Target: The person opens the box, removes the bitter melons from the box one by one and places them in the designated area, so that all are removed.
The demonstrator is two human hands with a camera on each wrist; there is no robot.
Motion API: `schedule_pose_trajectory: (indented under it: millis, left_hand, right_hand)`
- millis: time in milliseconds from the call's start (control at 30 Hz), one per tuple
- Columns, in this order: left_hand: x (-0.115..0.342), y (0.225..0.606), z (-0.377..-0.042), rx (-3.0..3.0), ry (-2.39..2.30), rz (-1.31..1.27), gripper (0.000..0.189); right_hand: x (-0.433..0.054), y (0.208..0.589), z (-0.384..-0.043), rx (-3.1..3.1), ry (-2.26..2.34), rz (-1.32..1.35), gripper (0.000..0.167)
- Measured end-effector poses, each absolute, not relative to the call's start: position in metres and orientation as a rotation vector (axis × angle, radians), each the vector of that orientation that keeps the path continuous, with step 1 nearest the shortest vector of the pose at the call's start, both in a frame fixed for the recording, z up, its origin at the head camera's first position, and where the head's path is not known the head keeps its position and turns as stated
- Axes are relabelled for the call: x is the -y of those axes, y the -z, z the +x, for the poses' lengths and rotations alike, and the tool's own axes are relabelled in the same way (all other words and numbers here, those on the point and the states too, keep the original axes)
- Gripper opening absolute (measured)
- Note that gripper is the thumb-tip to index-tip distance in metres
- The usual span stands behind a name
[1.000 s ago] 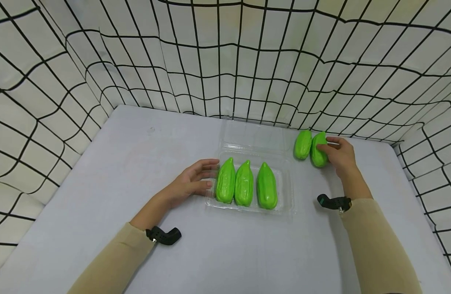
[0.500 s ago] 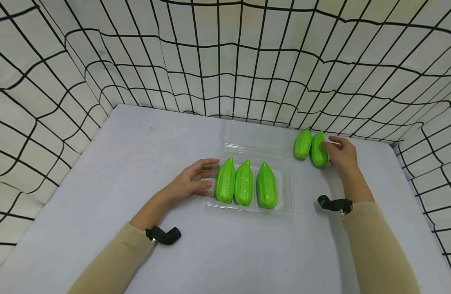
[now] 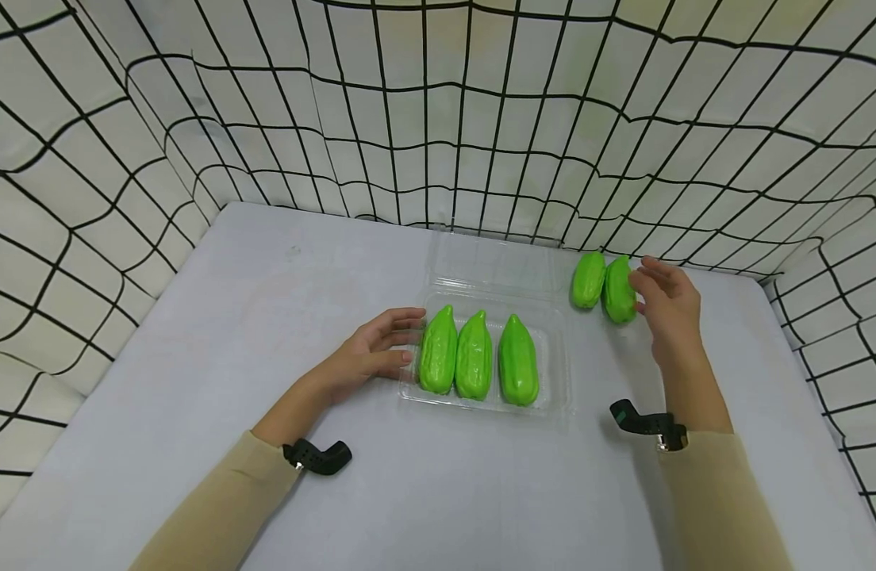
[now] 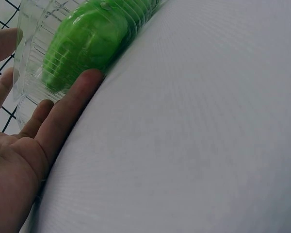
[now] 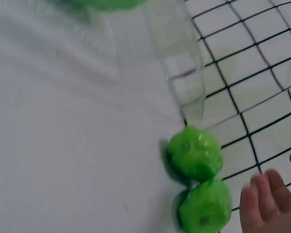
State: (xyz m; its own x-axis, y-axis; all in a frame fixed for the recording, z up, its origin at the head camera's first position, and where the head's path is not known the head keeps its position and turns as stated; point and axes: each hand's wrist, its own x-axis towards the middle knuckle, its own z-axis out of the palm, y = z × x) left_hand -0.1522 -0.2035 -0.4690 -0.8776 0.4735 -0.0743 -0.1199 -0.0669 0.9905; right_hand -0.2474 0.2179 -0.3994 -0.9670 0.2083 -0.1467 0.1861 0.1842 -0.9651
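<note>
In the head view three bright green, ribbed gourds (image 3: 474, 357) lie side by side in a clear plastic clamshell box (image 3: 552, 381), its lid (image 3: 495, 262) folded back flat. My left hand (image 3: 366, 353) is at the box's left side, fingers extended along its wall; the left wrist view shows a fingertip (image 4: 89, 80) right at the plastic beside a gourd (image 4: 87, 41). Two more gourds stand side by side at the back right, the left one (image 3: 588, 280) and the right one (image 3: 620, 290). My right hand (image 3: 670, 305), loosely bent, is beside the right one, holding nothing.
A black wire grid (image 3: 424, 127) with white sheeting behind it encloses the back and both sides of the white table (image 3: 324, 262). The two back gourds stand close to the rear grid. Each wrist wears a black strap mount (image 3: 645, 420).
My right hand has drawn back from the right-hand gourd, its fingers lifting off and the wrist turning. The left hand, box and gourds look unmoved.
</note>
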Motion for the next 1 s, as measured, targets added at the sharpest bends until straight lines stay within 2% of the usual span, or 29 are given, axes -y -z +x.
schedule_pose_trajectory:
  millis: [167,400,600,1000]
  left_hand:
    - [0.203,0.468,-0.152,-1.825,-1.991,0.381,0.065]
    - [0.203,0.467,-0.152,-1.831,-1.987,0.376,0.065]
    - [0.202,0.467,-0.152,-1.827,-1.991,0.373,0.065]
    - [0.201,0.466,-0.152,-1.835,-1.993,0.367,0.065]
  right_hand:
    - [-0.203,0.389,-0.232,2.148,-2.339,-0.169,0.047]
    - [-0.184,0.381,-0.217,2.049,-2.509,0.088,0.043]
    - [-0.169,0.373,-0.206,2.082,-2.517,0.258,0.037]
    - [-0.151,0.379,-0.189,2.459,-2.257,0.482,0.041]
